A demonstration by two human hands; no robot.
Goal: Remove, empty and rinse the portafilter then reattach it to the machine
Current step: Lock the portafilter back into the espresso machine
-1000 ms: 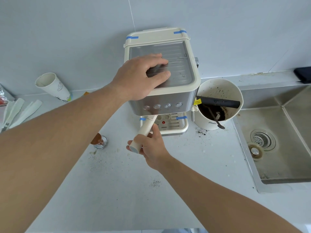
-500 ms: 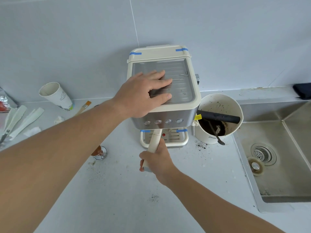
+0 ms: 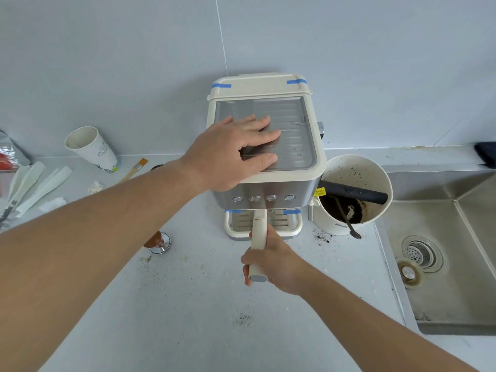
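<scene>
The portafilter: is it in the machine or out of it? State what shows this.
In. The portafilter's handle runs up under the machine's front, head hidden; whether it is locked, cannot tell. The right hand grips it; the left hand presses the top.

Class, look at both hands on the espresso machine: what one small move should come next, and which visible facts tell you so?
Probably a sideways swing of the portafilter handle to unlock it. The right hand grips the handle, which points straight out from under the espresso machine, so it seems seated. The left hand lies flat on the machine's top, bracing it. The sink and grounds bucket wait at the right.
</scene>
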